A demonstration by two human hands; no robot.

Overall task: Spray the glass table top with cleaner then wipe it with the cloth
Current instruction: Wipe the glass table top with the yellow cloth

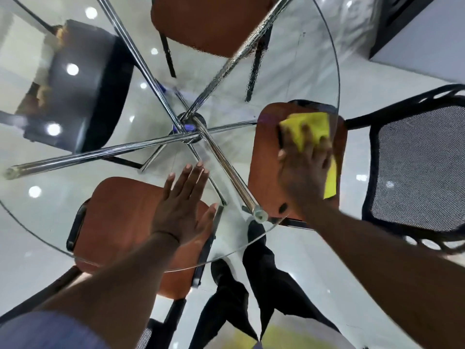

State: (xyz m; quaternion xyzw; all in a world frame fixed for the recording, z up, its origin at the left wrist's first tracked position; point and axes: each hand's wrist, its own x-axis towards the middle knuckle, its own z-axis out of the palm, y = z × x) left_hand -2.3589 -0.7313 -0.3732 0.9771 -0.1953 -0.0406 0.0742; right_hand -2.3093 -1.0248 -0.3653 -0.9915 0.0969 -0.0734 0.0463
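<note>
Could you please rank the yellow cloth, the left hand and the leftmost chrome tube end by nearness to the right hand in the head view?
1. The yellow cloth, under the right hand.
2. The left hand, flat on the glass.
3. The chrome tube end, far left rim.

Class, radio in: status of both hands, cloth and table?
Left hand flat on glass table top. Right hand presses yellow cloth near right rim. Chairs sit under the glass.

round glass table top [63,210]; yellow cloth [312,127] flat on it, near right rim.
</note>
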